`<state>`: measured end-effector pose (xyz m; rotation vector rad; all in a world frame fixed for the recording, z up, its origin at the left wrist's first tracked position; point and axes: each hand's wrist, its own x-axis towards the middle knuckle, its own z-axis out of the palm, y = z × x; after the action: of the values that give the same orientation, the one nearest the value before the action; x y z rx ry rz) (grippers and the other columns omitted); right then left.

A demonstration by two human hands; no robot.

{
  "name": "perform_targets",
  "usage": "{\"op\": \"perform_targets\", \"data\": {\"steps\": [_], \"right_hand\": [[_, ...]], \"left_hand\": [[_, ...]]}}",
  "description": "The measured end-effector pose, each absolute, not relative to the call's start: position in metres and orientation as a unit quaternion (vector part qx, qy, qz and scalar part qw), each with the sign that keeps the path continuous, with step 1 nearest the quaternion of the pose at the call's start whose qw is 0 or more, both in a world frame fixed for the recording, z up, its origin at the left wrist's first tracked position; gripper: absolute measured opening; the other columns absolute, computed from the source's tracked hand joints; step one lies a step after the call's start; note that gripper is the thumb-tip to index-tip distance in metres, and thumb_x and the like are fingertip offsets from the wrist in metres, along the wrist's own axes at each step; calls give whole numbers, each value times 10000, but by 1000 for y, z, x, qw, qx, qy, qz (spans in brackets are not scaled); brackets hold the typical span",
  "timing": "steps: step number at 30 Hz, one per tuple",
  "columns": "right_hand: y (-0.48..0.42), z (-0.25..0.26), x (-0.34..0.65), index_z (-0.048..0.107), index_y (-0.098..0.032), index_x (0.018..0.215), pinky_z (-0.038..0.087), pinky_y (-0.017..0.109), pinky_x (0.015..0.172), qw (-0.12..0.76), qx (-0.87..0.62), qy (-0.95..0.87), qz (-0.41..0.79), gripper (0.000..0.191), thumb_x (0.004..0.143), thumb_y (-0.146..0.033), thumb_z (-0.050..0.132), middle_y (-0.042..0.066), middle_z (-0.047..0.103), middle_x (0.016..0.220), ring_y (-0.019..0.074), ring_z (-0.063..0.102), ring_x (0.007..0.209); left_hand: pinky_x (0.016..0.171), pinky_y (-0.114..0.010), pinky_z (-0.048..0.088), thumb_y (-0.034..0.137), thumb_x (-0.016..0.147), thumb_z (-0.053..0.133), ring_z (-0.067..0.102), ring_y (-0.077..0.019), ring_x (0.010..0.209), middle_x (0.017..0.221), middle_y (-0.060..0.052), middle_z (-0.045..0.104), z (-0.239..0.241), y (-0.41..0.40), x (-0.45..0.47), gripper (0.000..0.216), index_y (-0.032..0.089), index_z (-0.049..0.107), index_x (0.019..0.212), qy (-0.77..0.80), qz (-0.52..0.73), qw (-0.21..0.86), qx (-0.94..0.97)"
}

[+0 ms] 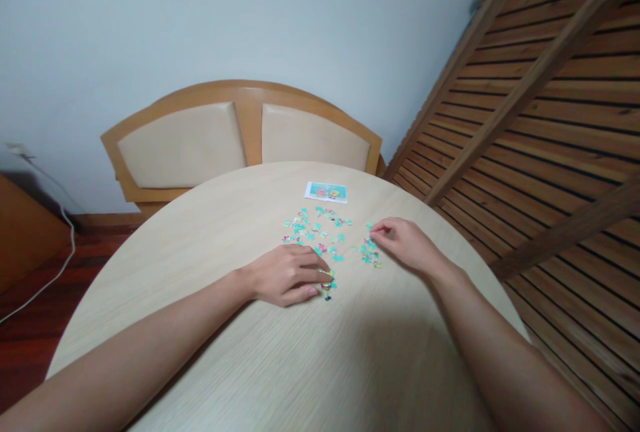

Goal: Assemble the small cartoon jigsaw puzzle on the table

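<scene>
Small jigsaw puzzle pieces (300, 224), mostly teal with bits of pink, yellow and white, lie scattered over the middle of the round table (225, 219). My left hand (287, 275) rests palm down, its fingers stretched over a small cluster of yellow and teal pieces (327, 287) that looks joined. The fingers partly cover that cluster. On the right, my right hand (403, 242) has thumb and fingertips pinched together at a teal piece (369, 226), at the upper end of a second group of loose pieces (371, 255).
Behind the pieces lies a teal picture card (326, 193) with pink and yellow cartoon figures. A padded wooden headboard (250, 132) stands against the wall beyond the table. Slatted wood panelling (540, 119) leans at the right. A white cable (70, 245) hangs at the left.
</scene>
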<state>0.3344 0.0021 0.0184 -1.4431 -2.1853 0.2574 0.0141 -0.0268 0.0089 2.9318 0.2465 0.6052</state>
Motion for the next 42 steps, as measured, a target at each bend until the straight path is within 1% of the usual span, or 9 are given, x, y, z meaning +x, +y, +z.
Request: {"op": "perform_targets", "data": {"steps": [4,10,17,23,27,30,34,37,42], "right_hand": [[1,17,336,750,-184,864,486,312,721,227,-518,-812,141,199,861,-345,632,62,738,855,209,663,782],[-3,16,331,747,-184,792,463,290,663,179,-497,-823,209,195,789,-375,709,35,701,760,187,632,720],[-4,12,326,736,-172,834,456,286,657,170,-488,-828,218,222,758,-380,722,30,659,765,176,590,717],[-11,16,311,716,-185,757,421,277,611,143,-477,-840,215,198,782,-381,713,18,668,706,171,591,668],[-21,21,289,705,-202,703,420,291,674,139,-446,-867,175,218,800,-395,740,14,702,709,181,626,700],[-27,24,277,694,-201,700,415,300,698,139,-430,-878,155,221,845,-367,704,14,703,702,180,626,704],[-30,27,278,696,-197,797,431,307,763,148,-412,-887,146,101,825,-294,694,19,708,796,185,628,782],[-30,27,282,700,-197,900,442,327,826,141,-409,-888,157,172,781,-315,739,33,712,902,210,630,873],[-32,26,280,705,-208,896,429,358,908,131,-399,-889,182,110,802,-263,720,39,708,937,233,612,970]], "left_hand": [[981,-409,496,363,1007,449,635,-248,1095,1209,-117,675,11,-29,13,315,212,638,1208,79,188,71,976],[981,-401,493,395,1018,435,636,-248,1076,1183,-129,676,10,-27,13,313,191,639,1140,93,185,76,975],[951,-414,507,431,1014,428,645,-256,1060,1183,-127,666,8,-26,13,335,188,631,1124,102,173,70,977],[948,-409,508,428,1013,429,638,-257,1074,1211,-126,658,7,-26,12,338,188,637,1127,104,164,71,978],[945,-410,507,426,1008,439,639,-259,1073,1221,-123,656,6,-26,12,340,188,640,1143,105,160,69,979],[940,-399,509,424,1007,448,643,-252,1059,1212,-124,661,5,-25,11,335,191,645,1145,102,166,66,979],[926,-388,513,422,1000,468,644,-247,1055,1209,-121,665,3,-24,11,326,196,648,1154,98,171,58,979],[912,-388,519,414,995,474,647,-246,1046,1206,-115,669,1,-24,11,322,196,653,1150,99,173,51,979],[866,-377,530,359,993,459,657,-237,994,1162,-102,691,2,-25,12,301,183,662,1127,90,179,38,979]]}}
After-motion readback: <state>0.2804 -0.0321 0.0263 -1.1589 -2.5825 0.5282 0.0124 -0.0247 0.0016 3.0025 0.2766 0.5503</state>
